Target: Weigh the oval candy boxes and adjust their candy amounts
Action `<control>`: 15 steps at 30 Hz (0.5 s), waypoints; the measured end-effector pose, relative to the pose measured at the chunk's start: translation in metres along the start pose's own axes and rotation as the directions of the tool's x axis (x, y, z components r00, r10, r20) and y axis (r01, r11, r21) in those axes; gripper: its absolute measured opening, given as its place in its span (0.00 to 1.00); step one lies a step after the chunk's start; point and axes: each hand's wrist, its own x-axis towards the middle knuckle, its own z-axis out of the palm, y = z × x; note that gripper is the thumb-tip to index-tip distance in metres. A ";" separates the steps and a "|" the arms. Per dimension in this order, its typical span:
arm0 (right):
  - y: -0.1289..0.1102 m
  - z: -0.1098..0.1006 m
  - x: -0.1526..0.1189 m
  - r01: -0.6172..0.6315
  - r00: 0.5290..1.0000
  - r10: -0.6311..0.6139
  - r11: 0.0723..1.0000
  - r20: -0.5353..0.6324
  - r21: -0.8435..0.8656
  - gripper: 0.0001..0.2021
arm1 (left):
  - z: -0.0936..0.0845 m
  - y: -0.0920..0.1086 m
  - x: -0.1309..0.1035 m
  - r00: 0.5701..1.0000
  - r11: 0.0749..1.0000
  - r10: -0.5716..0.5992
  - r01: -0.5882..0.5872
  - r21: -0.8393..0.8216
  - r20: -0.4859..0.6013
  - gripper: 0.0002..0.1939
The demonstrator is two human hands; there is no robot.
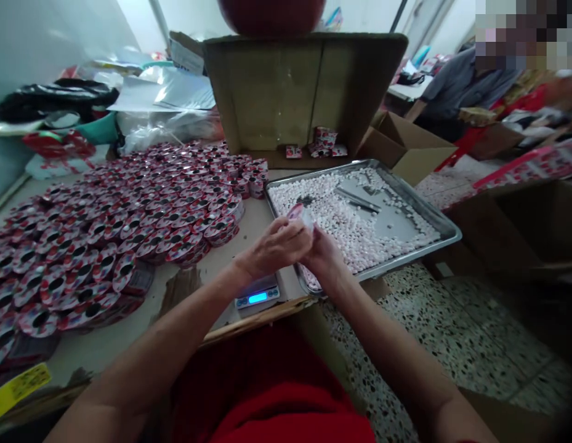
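Note:
My left hand (281,243) is closed around a small pink-and-white printed carton (295,211), whose top edge shows above the fingers. Close against it, my right hand (326,249) grips the other side, its fingertips partly hidden. Both hands are over the near left edge of a metal tray (408,263). Small pale pink-white pieces (354,243) like candies or tablets lie spread across the tray. Just below my left hand, on the table, a digital scale (258,298) glows with a blue display.
Many open-topped red printed cartons (165,215) stand in rows at left. A big cardboard box (267,92) lies on its side behind the tray, with a few closed packets (323,140) inside. Metal bars (357,200) rest in the tray. A co-worker (470,86) is at far right.

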 end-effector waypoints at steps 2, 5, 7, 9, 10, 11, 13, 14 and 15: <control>-0.002 0.003 0.004 -0.021 0.996 0.033 0.991 -0.084 0.133 0.14 | 0.012 -0.001 0.000 0.987 0.995 -0.084 0.092 0.050 -0.139 0.12; -0.009 0.010 0.004 -0.122 0.972 0.197 0.892 -0.131 0.435 0.17 | 0.022 0.005 -0.004 0.909 0.955 -0.243 0.285 0.079 -0.339 0.09; -0.014 0.014 0.003 -0.175 0.949 0.297 0.776 -0.106 0.607 0.17 | 0.025 0.008 -0.006 0.917 0.963 -0.202 0.249 0.100 -0.343 0.09; -0.019 0.019 0.001 -0.181 0.938 0.332 0.719 -0.103 0.671 0.17 | 0.027 0.009 -0.008 0.943 0.980 -0.122 0.164 0.114 -0.309 0.11; -0.021 0.020 0.000 -0.173 0.934 0.337 0.716 -0.118 0.677 0.17 | 0.028 0.009 -0.008 0.948 0.983 -0.111 0.149 0.108 -0.299 0.12; -0.022 0.021 0.000 -0.164 0.930 0.343 0.715 -0.136 0.680 0.16 | 0.030 0.008 -0.008 0.948 0.983 -0.122 0.157 0.098 -0.295 0.12; -0.024 0.021 -0.001 -0.156 0.920 0.358 0.710 -0.162 0.686 0.14 | 0.033 0.007 -0.005 0.942 0.977 -0.168 0.199 0.081 -0.291 0.13; -0.025 0.020 -0.001 -0.158 0.916 0.364 0.715 -0.170 0.681 0.13 | 0.035 0.007 -0.004 0.935 0.970 -0.202 0.232 0.075 -0.291 0.13; -0.026 0.019 -0.002 -0.165 0.911 0.372 0.721 -0.175 0.673 0.13 | 0.038 0.007 -0.002 0.921 0.957 -0.254 0.284 0.061 -0.296 0.13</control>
